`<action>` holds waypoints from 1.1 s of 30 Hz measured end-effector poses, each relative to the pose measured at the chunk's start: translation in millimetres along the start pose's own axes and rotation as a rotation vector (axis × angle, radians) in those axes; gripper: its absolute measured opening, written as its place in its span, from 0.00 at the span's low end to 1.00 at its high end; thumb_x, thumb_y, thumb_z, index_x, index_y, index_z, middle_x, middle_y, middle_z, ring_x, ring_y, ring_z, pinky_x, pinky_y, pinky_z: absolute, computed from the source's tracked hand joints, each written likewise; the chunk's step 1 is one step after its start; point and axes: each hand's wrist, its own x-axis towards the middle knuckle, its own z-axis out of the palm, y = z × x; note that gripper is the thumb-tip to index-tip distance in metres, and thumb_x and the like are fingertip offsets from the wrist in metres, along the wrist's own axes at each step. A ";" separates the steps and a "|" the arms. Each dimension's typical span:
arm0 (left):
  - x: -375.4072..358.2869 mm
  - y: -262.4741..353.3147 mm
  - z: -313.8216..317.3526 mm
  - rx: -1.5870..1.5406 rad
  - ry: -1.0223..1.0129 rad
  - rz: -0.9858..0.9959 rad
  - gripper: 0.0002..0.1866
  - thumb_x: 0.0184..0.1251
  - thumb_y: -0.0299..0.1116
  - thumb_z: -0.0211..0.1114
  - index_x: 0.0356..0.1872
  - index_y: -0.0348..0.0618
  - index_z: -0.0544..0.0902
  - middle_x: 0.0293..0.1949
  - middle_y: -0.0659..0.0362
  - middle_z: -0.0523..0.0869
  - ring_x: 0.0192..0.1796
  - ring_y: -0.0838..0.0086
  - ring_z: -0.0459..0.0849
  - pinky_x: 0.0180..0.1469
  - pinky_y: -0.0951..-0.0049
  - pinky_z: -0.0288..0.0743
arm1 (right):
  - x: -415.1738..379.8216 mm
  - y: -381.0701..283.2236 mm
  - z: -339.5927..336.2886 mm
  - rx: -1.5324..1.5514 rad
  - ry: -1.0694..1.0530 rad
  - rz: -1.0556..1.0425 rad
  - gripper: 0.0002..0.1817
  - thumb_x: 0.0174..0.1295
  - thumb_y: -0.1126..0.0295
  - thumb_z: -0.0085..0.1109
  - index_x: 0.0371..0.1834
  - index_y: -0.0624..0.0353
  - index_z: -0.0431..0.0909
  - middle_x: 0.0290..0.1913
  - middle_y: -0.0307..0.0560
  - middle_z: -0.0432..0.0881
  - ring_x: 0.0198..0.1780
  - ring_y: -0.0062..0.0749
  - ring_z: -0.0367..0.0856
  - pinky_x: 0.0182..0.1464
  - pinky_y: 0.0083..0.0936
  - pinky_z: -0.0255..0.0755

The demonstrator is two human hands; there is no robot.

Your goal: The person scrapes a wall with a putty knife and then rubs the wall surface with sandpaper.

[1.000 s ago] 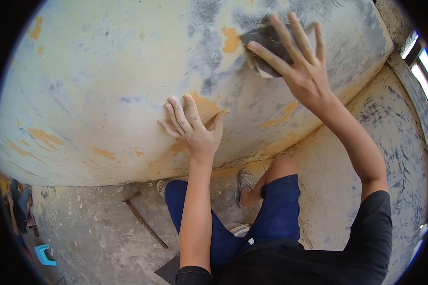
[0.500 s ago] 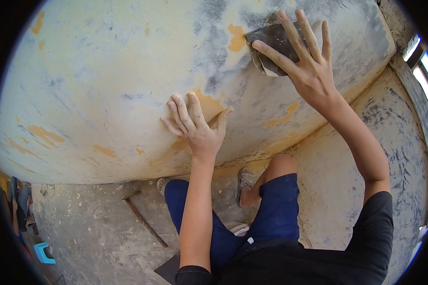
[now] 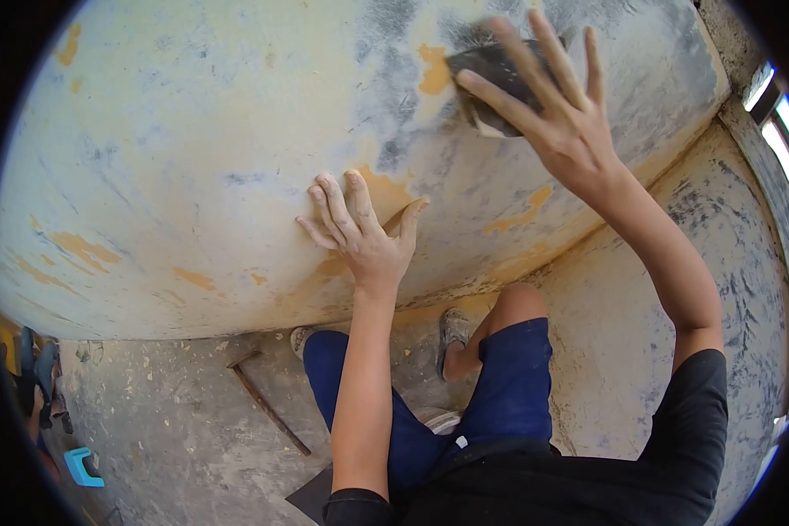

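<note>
A large curved panel [image 3: 193, 123], pale with grey scuffs and orange patches, fills the upper view. My left hand [image 3: 368, 241] lies on it, open, fingers spread and holding nothing. Up and to the right, my right hand [image 3: 570, 131] holds a folded dark sheet of sandpaper [image 3: 491, 74] flat against the panel, beside an orange patch. Its fingers are stretched over the sheet and slightly blurred. The sandpaper's lower edge is curled, showing a paler side. Part of the sheet is hidden under the fingers.
A hammer-like tool with a long handle [image 3: 270, 409] lies on the grey floor [image 3: 175, 438]. A dark flat sheet [image 3: 309, 501] is by my left leg. At far left are a blue plastic piece [image 3: 82, 467] and piled items. A scuffed side wall [image 3: 675, 351] rises at right.
My right hand and the sandpaper have shifted slightly up and left across the panel. My left hand stays in the same place.
</note>
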 end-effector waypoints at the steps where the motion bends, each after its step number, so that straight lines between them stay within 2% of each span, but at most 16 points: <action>1: 1.0 -0.6 1.7 0.002 0.013 0.011 0.61 0.68 0.73 0.69 0.87 0.39 0.58 0.87 0.40 0.52 0.91 0.46 0.43 0.84 0.29 0.31 | 10.8 -6.8 5.0 0.069 0.068 0.000 0.40 0.66 0.71 0.67 0.78 0.11 0.75 0.87 0.37 0.66 0.89 0.43 0.58 0.91 0.62 0.31; 2: 2.1 -0.6 0.9 0.002 0.013 0.013 0.61 0.68 0.73 0.69 0.87 0.39 0.58 0.87 0.40 0.52 0.91 0.46 0.43 0.84 0.29 0.31 | 38.9 -15.1 -34.1 0.110 -0.252 -0.033 0.39 0.68 0.70 0.57 0.85 0.30 0.69 0.91 0.48 0.56 0.90 0.56 0.53 0.81 0.82 0.42; 5: 2.1 3.0 -2.0 -0.010 -0.010 -0.007 0.61 0.68 0.74 0.69 0.87 0.38 0.58 0.87 0.41 0.52 0.91 0.46 0.43 0.85 0.30 0.30 | 52.4 -20.7 -34.0 0.143 -0.200 -0.083 0.38 0.70 0.71 0.56 0.85 0.28 0.70 0.90 0.48 0.58 0.90 0.55 0.54 0.82 0.82 0.42; 6: 2.7 2.9 -1.8 -0.006 -0.008 -0.007 0.61 0.68 0.74 0.69 0.87 0.38 0.58 0.87 0.41 0.52 0.91 0.46 0.43 0.85 0.30 0.30 | 47.8 -14.1 -35.1 0.111 -0.203 -0.077 0.34 0.73 0.67 0.56 0.83 0.27 0.73 0.89 0.49 0.62 0.89 0.55 0.55 0.82 0.81 0.43; 9: 0.5 1.4 -1.5 -0.002 -0.004 -0.009 0.61 0.68 0.74 0.69 0.87 0.38 0.58 0.87 0.40 0.52 0.91 0.46 0.43 0.85 0.30 0.29 | 12.6 9.5 -35.3 0.046 -0.231 -0.032 0.31 0.75 0.64 0.57 0.81 0.26 0.75 0.87 0.50 0.66 0.88 0.55 0.58 0.82 0.80 0.43; 10: 1.7 1.3 0.1 -0.002 0.007 -0.002 0.61 0.67 0.74 0.69 0.87 0.38 0.58 0.87 0.40 0.52 0.91 0.46 0.44 0.85 0.30 0.29 | 0.5 16.0 -27.1 0.057 -0.113 -0.021 0.30 0.75 0.63 0.58 0.80 0.26 0.77 0.86 0.51 0.67 0.87 0.56 0.60 0.82 0.79 0.43; 11: 2.4 1.3 2.1 -0.002 0.012 -0.002 0.61 0.67 0.74 0.69 0.87 0.38 0.58 0.87 0.40 0.52 0.91 0.46 0.44 0.85 0.30 0.29 | 3.4 16.1 -27.1 0.053 -0.110 -0.022 0.30 0.75 0.63 0.58 0.80 0.26 0.77 0.86 0.51 0.67 0.87 0.56 0.60 0.82 0.79 0.43; 13: 1.3 0.2 2.1 -0.002 0.013 0.006 0.61 0.68 0.74 0.69 0.87 0.38 0.58 0.87 0.40 0.52 0.90 0.46 0.44 0.84 0.30 0.29 | 10.9 9.1 -26.9 0.090 -0.124 -0.022 0.30 0.75 0.63 0.57 0.80 0.27 0.76 0.86 0.52 0.67 0.87 0.55 0.60 0.82 0.79 0.43; 14: 3.1 -0.8 1.2 0.003 0.018 0.008 0.61 0.68 0.74 0.69 0.87 0.38 0.58 0.87 0.40 0.52 0.90 0.46 0.44 0.84 0.30 0.29 | 26.2 -2.2 -34.1 0.083 -0.229 -0.030 0.32 0.74 0.64 0.57 0.82 0.30 0.75 0.88 0.53 0.63 0.88 0.56 0.58 0.82 0.81 0.43; 19: 2.4 1.5 -2.4 -0.007 -0.002 -0.004 0.61 0.68 0.74 0.68 0.87 0.38 0.58 0.87 0.40 0.52 0.90 0.46 0.44 0.84 0.29 0.30 | 56.2 -27.9 -30.6 0.103 -0.230 -0.115 0.38 0.69 0.71 0.57 0.85 0.35 0.69 0.91 0.52 0.54 0.91 0.54 0.50 0.81 0.84 0.41; 21: 2.7 0.4 -3.6 0.001 -0.010 -0.004 0.61 0.68 0.74 0.68 0.87 0.38 0.58 0.87 0.40 0.52 0.90 0.46 0.44 0.84 0.29 0.30 | 30.6 -22.3 -4.6 0.152 0.047 0.014 0.43 0.66 0.78 0.60 0.80 0.14 0.73 0.89 0.34 0.64 0.90 0.38 0.56 0.89 0.69 0.28; 23: 1.1 0.0 -4.6 0.007 -0.019 -0.006 0.61 0.68 0.74 0.68 0.87 0.38 0.58 0.87 0.40 0.52 0.90 0.46 0.45 0.84 0.29 0.31 | 4.1 -5.9 -2.9 0.089 0.037 0.003 0.46 0.65 0.80 0.58 0.82 0.13 0.71 0.90 0.35 0.61 0.91 0.38 0.54 0.89 0.70 0.27; 25: 0.7 -1.1 -3.5 0.025 -0.029 0.007 0.61 0.68 0.75 0.68 0.87 0.38 0.58 0.87 0.41 0.53 0.90 0.46 0.45 0.84 0.29 0.32 | -6.6 1.2 -6.3 -0.033 -0.029 0.037 0.39 0.70 0.72 0.63 0.80 0.13 0.74 0.88 0.41 0.64 0.90 0.43 0.55 0.90 0.64 0.29; 27: 1.0 -1.5 -2.4 0.026 -0.015 0.012 0.61 0.68 0.75 0.68 0.87 0.38 0.58 0.87 0.41 0.53 0.90 0.46 0.45 0.84 0.29 0.33 | 13.7 -6.0 -15.4 -0.014 -0.018 0.030 0.39 0.71 0.72 0.62 0.80 0.14 0.73 0.90 0.42 0.61 0.91 0.43 0.53 0.90 0.64 0.28; 29: 1.1 1.1 -1.4 0.021 -0.001 0.012 0.61 0.68 0.75 0.68 0.87 0.38 0.58 0.87 0.41 0.53 0.90 0.46 0.45 0.84 0.29 0.33 | 46.5 -20.3 -35.8 0.118 -0.241 -0.008 0.40 0.67 0.73 0.58 0.85 0.35 0.68 0.91 0.51 0.53 0.91 0.53 0.50 0.81 0.84 0.41; 33: 3.3 2.4 -4.4 0.004 -0.014 -0.007 0.61 0.67 0.74 0.69 0.87 0.39 0.59 0.87 0.41 0.53 0.90 0.46 0.45 0.84 0.29 0.32 | 43.3 -13.2 -36.3 0.172 -0.179 -0.021 0.40 0.68 0.72 0.60 0.84 0.28 0.71 0.90 0.50 0.57 0.90 0.53 0.53 0.83 0.80 0.40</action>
